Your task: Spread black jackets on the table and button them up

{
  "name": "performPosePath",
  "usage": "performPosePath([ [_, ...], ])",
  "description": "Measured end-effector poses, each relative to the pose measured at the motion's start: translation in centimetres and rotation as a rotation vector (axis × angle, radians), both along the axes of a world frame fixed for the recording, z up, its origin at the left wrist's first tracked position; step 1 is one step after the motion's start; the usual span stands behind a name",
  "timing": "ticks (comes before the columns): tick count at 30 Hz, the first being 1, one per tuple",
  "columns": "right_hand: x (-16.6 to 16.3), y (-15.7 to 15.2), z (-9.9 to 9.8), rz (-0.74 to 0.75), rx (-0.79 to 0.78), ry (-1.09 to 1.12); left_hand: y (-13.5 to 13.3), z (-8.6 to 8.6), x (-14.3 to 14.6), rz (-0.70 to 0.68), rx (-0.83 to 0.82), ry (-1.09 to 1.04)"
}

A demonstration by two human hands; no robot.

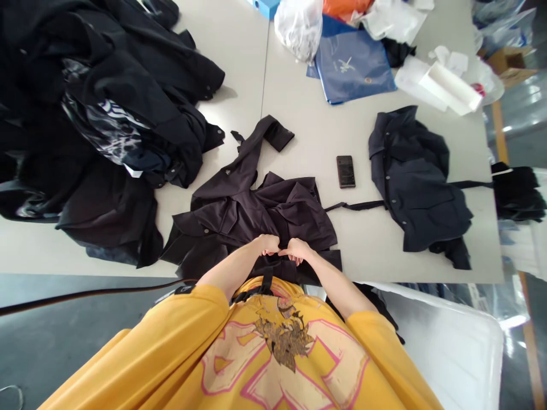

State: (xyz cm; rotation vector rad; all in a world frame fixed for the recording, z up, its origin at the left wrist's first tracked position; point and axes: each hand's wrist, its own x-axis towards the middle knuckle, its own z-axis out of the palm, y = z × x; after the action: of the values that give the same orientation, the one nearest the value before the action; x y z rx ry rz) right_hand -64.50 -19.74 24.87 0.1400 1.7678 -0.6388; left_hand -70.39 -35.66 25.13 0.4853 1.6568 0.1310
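A black jacket (231, 205) lies spread and rumpled on the table in front of me, one sleeve stretched away toward the far side. My left hand (269, 245) is closed on its cloth near the table's front edge. Right beside it, my right hand (296, 249) also pinches the fabric, the two thumbs almost meeting. What exactly lies between the fingertips is too small to make out. A dark strap (356, 205) runs across the table from this jacket toward a folded dark jacket (416, 182) on the right.
A large heap of dark garments (106, 114) covers the left side. A black phone (346, 171) lies right of the jacket. Blue plastic bags (352, 62), a clear bag (298, 28) and white boxes (453, 88) occupy the far right. A white bin (448, 341) stands below the table edge.
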Motion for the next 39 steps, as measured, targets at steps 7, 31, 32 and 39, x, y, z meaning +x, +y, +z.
performPosePath([
  [7,0.2,0.2,-0.6,-0.018,-0.043,-0.016,0.3,0.2,-0.1,-0.006,-0.013,0.005],
  [31,-0.1,0.5,-0.9,0.028,-0.037,0.001,0.5,-0.7,-0.4,0.037,-0.012,0.022],
  [32,0.0,0.5,-0.8,0.041,-0.032,0.018,0.5,-0.6,-0.2,0.028,-0.001,0.038],
  [39,-0.3,0.5,0.1,0.127,-0.019,0.097,0.4,-0.5,0.3,-0.022,0.025,0.07],
])
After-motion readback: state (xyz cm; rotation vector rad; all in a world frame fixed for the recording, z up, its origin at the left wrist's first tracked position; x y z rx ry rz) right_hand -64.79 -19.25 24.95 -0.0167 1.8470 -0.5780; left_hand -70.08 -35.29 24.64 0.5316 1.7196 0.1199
